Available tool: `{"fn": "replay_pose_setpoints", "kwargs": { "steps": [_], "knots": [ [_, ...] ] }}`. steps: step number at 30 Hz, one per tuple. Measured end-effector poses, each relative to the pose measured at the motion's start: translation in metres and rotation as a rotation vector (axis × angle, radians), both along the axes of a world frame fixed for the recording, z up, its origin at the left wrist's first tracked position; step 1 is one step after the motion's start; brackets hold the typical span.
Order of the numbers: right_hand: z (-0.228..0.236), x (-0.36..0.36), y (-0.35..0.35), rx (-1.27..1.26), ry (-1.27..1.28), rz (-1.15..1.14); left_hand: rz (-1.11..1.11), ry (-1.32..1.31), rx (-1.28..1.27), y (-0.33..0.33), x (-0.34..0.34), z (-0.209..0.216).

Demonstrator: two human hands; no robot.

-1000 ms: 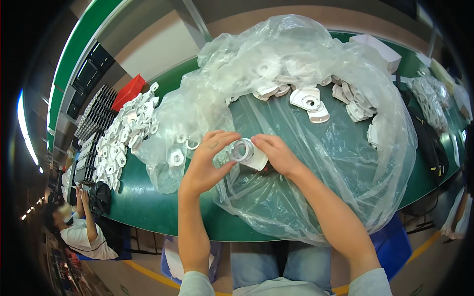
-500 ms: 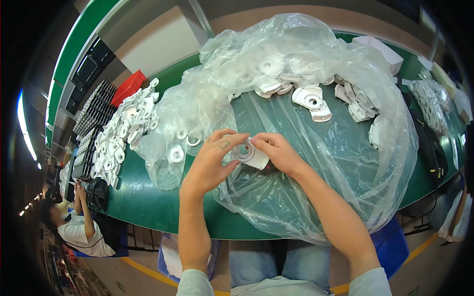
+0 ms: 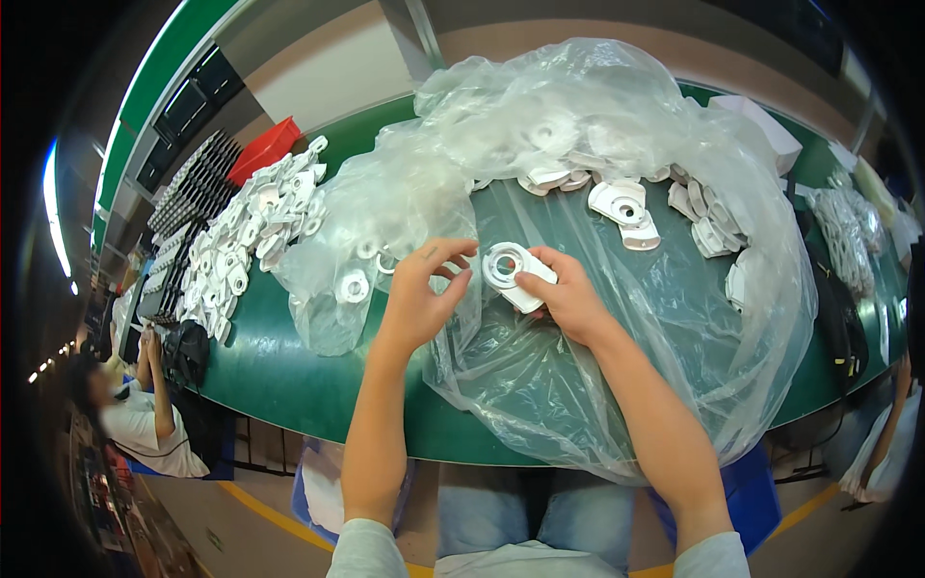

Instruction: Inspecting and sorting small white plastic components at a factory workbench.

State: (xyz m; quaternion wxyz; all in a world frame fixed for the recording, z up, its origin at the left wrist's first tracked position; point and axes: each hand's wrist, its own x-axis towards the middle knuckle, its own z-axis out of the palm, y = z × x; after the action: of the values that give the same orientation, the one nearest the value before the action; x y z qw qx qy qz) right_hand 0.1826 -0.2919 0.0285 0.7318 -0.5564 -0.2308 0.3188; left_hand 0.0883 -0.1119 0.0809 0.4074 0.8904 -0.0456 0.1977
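Observation:
A white plastic part (image 3: 518, 275) with a round ring at one end is gripped by my right hand (image 3: 570, 295), thumb on top, above the clear plastic bag (image 3: 578, 405). To its left, my left hand (image 3: 428, 293) is apart from the part, fingers curved and spread with nothing in them. Beyond my hands, two similar white parts (image 3: 624, 208) lie overlapping on the plastic. More white parts (image 3: 708, 214) are heaped inside the bag at the back and right. A loose white ring-shaped piece (image 3: 354, 285) lies left of my left hand.
The green table (image 3: 279, 337) carries a large pile of white parts (image 3: 252, 223) at left, beside stacked dark trays (image 3: 193, 183) and a red bin (image 3: 265, 149). A white box (image 3: 761, 130) stands at back right. Blue bins (image 3: 742, 496) are below the table edge. Another person (image 3: 154, 414) sits at far left.
My left hand has let go of the white part and moved left, away from it. My right hand keeps hold of the part, now turned with its ring facing up.

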Motion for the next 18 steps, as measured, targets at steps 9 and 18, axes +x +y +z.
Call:
{"fn": "replay_pose_setpoints", "kwargs": {
  "steps": [9, 18],
  "knots": [
    [0.001, -0.004, 0.002, 0.013, -0.037, -0.043, -0.090, 0.257, -0.597, -0.006, 0.012, -0.027],
    [0.010, -0.008, 0.002, -0.013, -0.093, 0.062, 0.043, 0.128, -0.635, -0.011, 0.012, -0.020]
  ]
}}
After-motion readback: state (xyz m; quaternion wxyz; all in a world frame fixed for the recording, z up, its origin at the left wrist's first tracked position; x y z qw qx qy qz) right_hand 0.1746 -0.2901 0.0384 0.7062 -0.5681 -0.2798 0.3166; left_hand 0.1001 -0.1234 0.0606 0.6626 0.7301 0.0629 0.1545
